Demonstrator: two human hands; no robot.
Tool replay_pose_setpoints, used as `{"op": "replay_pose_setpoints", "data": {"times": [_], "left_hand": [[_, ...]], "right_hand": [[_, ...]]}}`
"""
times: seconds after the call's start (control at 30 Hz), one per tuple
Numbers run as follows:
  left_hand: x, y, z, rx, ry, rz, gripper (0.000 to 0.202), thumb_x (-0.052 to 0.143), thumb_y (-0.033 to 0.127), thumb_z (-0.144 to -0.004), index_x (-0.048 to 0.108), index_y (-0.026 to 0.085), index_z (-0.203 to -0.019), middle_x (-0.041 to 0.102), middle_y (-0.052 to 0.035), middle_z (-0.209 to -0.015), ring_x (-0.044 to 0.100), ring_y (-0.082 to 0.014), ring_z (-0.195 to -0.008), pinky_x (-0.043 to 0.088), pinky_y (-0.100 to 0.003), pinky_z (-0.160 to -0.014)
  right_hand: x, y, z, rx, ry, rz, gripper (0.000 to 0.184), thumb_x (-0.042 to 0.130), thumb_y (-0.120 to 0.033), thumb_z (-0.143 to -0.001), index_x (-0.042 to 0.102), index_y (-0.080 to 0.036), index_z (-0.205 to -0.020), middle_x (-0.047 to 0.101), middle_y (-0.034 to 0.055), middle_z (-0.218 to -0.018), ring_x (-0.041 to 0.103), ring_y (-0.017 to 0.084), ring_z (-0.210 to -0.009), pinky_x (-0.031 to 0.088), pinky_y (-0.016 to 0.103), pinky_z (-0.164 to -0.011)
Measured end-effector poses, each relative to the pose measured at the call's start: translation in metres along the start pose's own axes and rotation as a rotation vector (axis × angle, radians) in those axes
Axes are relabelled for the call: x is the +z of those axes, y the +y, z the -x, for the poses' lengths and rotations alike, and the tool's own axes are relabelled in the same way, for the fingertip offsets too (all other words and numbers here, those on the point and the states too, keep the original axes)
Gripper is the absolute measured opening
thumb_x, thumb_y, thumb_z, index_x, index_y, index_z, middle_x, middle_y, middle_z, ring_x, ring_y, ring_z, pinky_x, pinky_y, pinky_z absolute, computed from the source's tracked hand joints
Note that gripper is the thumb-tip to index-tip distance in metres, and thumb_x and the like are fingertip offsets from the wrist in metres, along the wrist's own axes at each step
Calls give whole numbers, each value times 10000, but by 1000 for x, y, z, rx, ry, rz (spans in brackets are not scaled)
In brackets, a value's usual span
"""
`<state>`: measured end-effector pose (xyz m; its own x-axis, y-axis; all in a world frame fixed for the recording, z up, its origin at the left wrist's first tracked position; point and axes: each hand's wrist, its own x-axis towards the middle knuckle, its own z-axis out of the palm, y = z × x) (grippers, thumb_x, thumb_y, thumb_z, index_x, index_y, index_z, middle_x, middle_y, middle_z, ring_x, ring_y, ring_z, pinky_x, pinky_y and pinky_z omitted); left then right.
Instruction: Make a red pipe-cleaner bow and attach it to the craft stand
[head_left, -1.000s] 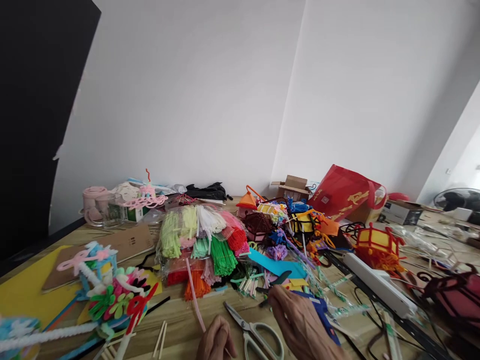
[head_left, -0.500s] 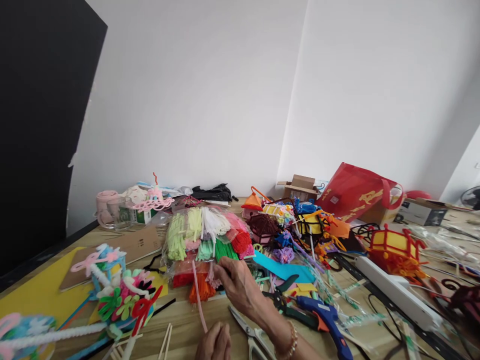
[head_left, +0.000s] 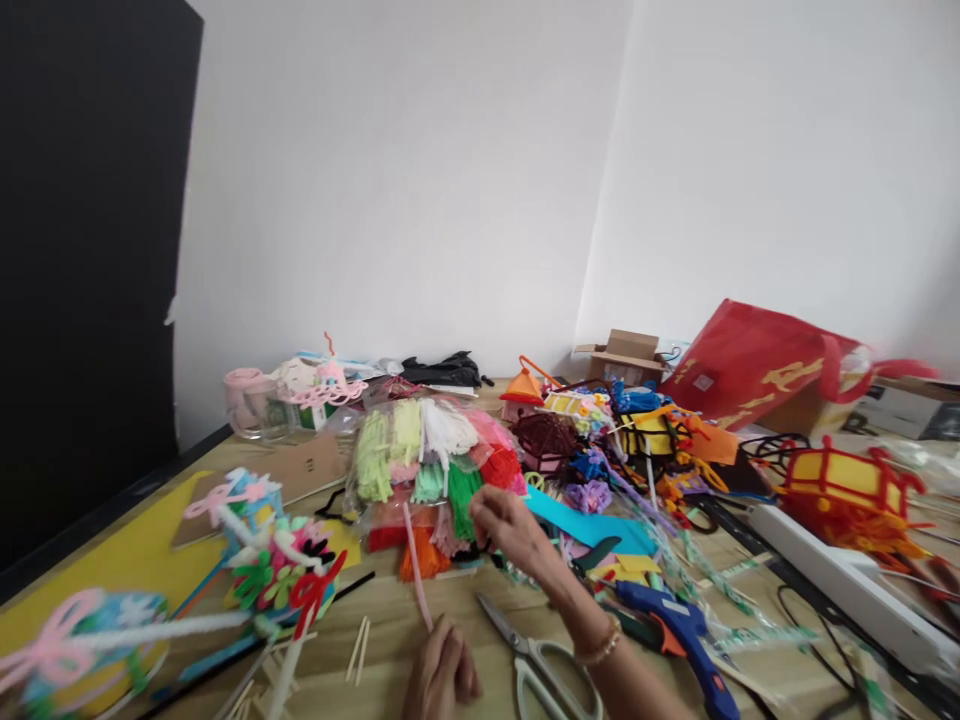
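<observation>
Your left hand (head_left: 441, 670) grips a pink pipe cleaner (head_left: 417, 565) upright — your right hand (head_left: 510, 532), fingers curled, holding nothing you can make out, sits against the bagged pipe cleaners (head_left: 427, 470), just beyond the scissors (head_left: 540, 670).

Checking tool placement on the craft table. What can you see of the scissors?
The scissors lie flat on the light wooden tabletop. Two slim metal blades point up and left, and they look nearly closed. Two large off-white plastic loop handles point toward the camera, and the bottom of the view cuts them off. They lie between the left hand and the right forearm, and appear to touch neither. Nothing rests on them.
</observation>
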<state>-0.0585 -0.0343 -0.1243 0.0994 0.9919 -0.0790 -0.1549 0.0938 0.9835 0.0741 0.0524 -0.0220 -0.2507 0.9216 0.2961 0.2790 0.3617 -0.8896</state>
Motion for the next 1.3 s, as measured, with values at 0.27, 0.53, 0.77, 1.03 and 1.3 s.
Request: {"op": "replay_pose_setpoints", "data": {"times": [0.27, 0.53, 0.77, 1.03, 1.3], "left_hand": [[3, 4, -4, 33, 75, -84, 515, 481, 714, -681, 426, 213, -576, 359, 77, -400, 390, -102, -381, 348, -232, -440], [-19, 31, -8, 369, 325, -443, 234, 487, 417, -747, 551, 192, -758, 552, -10, -696, 546, -169, -647, 443, -276, -620], [-36, 34, -16, 356, 384, -641, 63, 542, 248, -689, 567, 201, -722, 578, -16, -711, 562, -189, -695, 437, -303, -682], [-36, 55, 12, 391, 342, -778, 231, 462, 355, -827, 501, 211, -651, 561, -11, -672, 540, -179, -685, 404, -284, -684], [-78, 63, 49, 370, 796, -599, 290, 586, 497, -717, 554, 209, -744, 569, -4, -699, 526, -176, -645, 430, -287, -639]], "right_hand": [[-25, 8, -6, 36, 85, -15, 309, 373, -460, -844, 426, -214, -666, 314, -87, -481, 298, 85, -392, 240, 204, -374], [-16, -1, 6, -31, -122, 301, 236, 434, -314, -853, 570, -163, -734, 542, -20, -589, 501, 116, -528, 358, 215, -473], [29, 14, 26, -81, -401, 723, 163, 560, -291, -883, 622, -142, -861, 636, 0, -779, 605, 129, -664, 493, 283, -614], [61, 44, 50, -251, -455, 988, 178, 538, -288, -907, 606, -142, -981, 642, 33, -939, 626, 162, -806, 520, 355, -723], [59, 58, 50, -439, -310, 1029, 51, 580, -180, -808, 618, -149, -793, 678, 55, -767, 608, 162, -676, 390, 272, -596]]}}
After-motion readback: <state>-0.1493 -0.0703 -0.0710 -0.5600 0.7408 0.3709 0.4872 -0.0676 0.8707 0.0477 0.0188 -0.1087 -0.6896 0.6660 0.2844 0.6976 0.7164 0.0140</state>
